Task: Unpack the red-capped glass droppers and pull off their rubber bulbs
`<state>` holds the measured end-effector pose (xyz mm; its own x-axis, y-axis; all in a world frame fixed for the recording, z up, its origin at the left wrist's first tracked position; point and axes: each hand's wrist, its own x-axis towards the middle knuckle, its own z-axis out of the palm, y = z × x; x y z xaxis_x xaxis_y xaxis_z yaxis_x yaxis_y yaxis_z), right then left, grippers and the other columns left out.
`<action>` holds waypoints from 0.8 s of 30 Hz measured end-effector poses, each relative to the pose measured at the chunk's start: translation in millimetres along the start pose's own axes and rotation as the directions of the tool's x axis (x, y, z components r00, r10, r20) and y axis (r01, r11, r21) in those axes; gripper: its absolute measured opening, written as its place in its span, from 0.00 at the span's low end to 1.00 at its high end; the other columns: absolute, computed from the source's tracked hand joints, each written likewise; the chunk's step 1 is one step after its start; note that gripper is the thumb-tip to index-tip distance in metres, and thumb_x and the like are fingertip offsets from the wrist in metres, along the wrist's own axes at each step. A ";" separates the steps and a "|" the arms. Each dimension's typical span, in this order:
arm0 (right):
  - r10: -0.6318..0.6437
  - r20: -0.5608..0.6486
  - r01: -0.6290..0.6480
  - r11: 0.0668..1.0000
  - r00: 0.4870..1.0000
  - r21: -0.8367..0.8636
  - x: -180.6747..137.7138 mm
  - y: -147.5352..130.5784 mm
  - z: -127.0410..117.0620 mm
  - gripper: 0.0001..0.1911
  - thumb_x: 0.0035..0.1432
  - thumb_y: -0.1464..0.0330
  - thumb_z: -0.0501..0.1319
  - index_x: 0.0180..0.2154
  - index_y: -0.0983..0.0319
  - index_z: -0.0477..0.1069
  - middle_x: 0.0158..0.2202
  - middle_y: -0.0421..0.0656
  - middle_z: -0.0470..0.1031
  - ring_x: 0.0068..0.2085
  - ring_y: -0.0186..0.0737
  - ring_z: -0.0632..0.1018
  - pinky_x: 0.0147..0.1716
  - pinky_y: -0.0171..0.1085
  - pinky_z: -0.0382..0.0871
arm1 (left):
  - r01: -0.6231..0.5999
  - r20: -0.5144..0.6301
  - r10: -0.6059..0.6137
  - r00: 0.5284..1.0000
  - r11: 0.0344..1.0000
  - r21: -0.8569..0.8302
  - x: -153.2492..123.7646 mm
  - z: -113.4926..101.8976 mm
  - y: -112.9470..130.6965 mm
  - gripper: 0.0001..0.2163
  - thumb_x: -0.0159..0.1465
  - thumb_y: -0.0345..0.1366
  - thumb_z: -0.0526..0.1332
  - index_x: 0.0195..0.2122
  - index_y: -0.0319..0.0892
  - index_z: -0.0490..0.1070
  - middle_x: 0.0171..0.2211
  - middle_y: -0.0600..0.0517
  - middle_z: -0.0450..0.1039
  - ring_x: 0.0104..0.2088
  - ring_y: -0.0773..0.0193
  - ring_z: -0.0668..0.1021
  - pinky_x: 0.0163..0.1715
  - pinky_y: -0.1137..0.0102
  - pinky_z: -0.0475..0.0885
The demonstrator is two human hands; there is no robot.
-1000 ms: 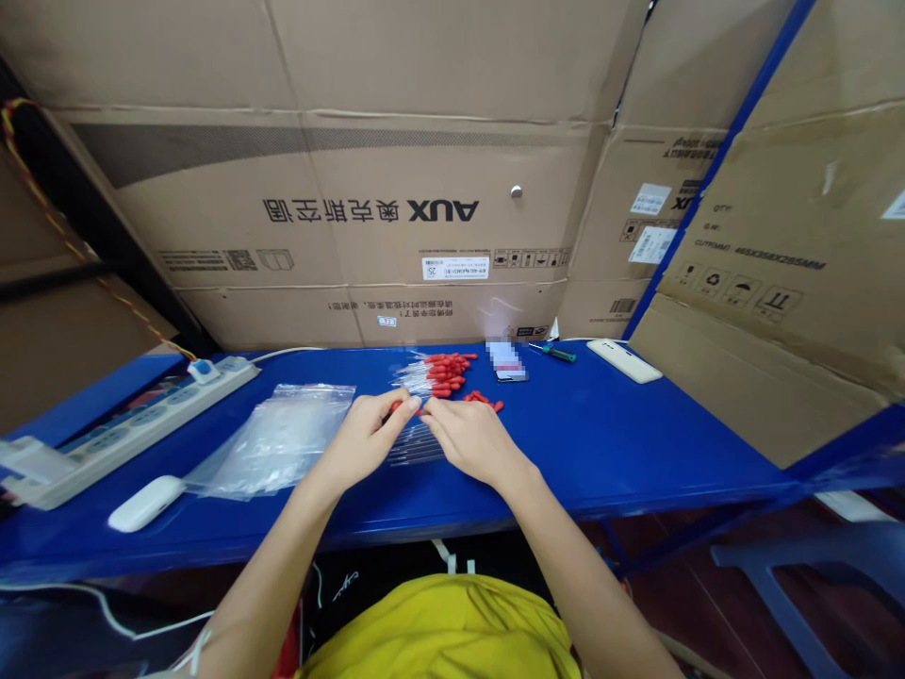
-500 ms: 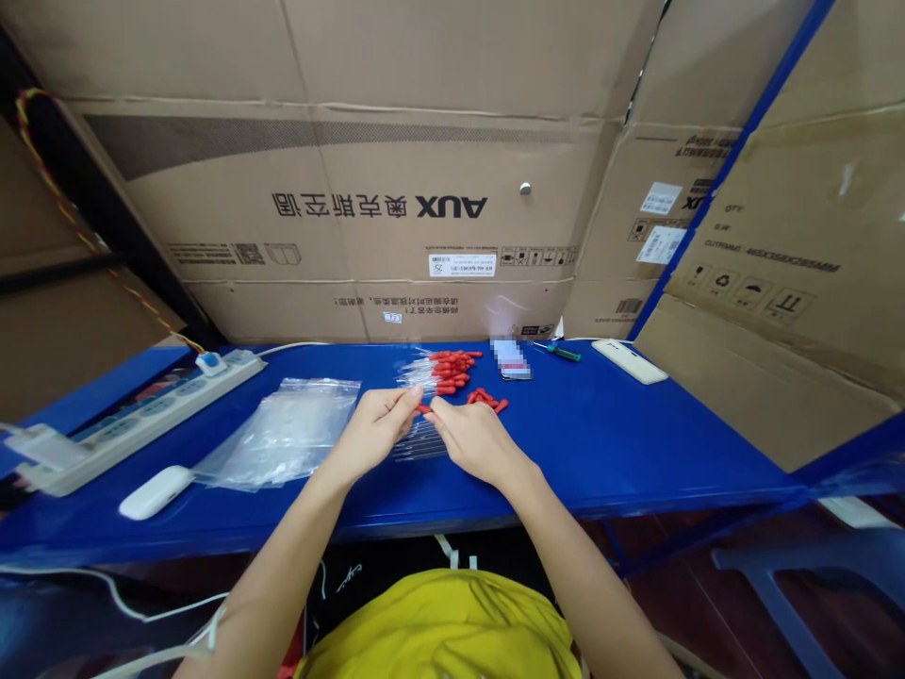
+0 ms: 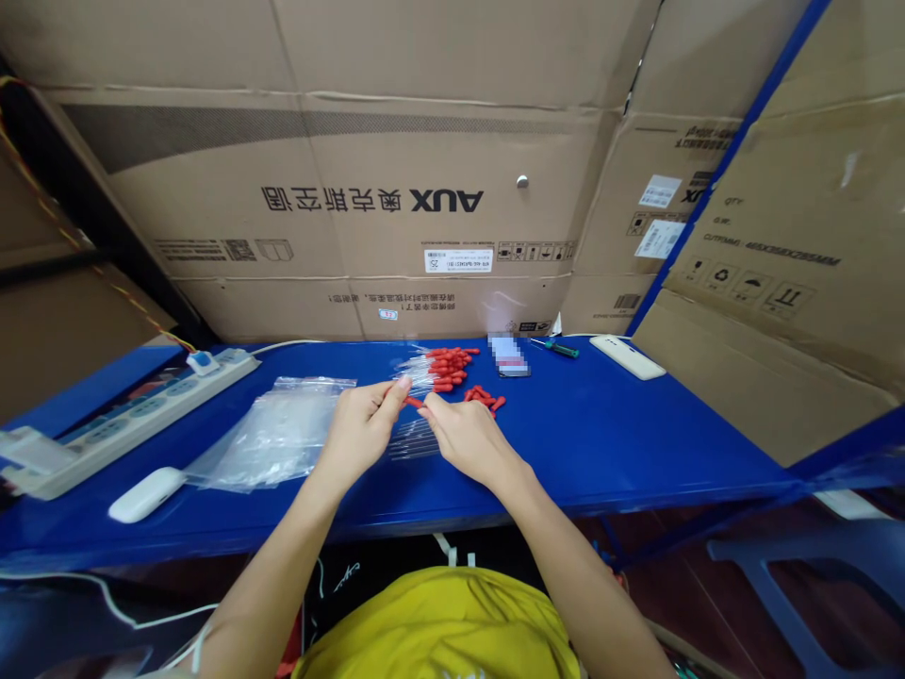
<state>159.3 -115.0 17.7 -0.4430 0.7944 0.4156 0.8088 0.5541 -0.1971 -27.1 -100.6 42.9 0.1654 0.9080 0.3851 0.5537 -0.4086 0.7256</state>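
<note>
A red rubber dropper bulb (image 3: 414,402) spans the small gap between my hands, above the table. My left hand (image 3: 362,420) pinches its left end between thumb and fingers. Its other end is in the closed fingertips of my right hand (image 3: 467,436). Whether a glass tube is in the bulb is hidden by my fingers. Just beyond lies a pile of glass droppers (image 3: 445,368) with red bulbs, their tubes pointing left. Loose red bulbs (image 3: 485,400) lie beyond my right hand. Bare glass tubes (image 3: 416,440) lie side by side beneath my hands.
Clear plastic bags (image 3: 279,434) lie left, beside a white rounded case (image 3: 146,494) and a power strip (image 3: 148,415). A phone (image 3: 509,356), a screwdriver (image 3: 555,348) and a white slab-like device (image 3: 627,357) sit at the back. Cardboard (image 3: 382,141) walls the blue table (image 3: 600,443).
My hands have drawn slightly apart, and more of the red bulb shows between them. The whole view has shifted a little. The piles look unchanged.
</note>
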 end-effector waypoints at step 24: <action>0.020 0.019 -0.021 0.999 1.000 0.050 2.3 -4.9 -2.7 0.17 0.80 0.60 0.47 0.45 0.61 0.69 0.34 0.44 0.82 0.31 0.38 0.81 0.28 0.36 0.51 | -0.022 -0.131 0.041 0.991 0.989 0.145 -4.2 -5.1 15.5 0.24 0.73 0.50 0.51 0.22 0.41 0.59 0.18 0.57 0.55 0.21 0.70 0.60 0.25 0.70 0.54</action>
<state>155.3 -116.6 22.1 -0.4337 0.8101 0.3945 0.7978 0.5487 -0.2498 -23.3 -111.2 55.4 0.0798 0.8702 0.4863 0.6622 -0.4109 0.6266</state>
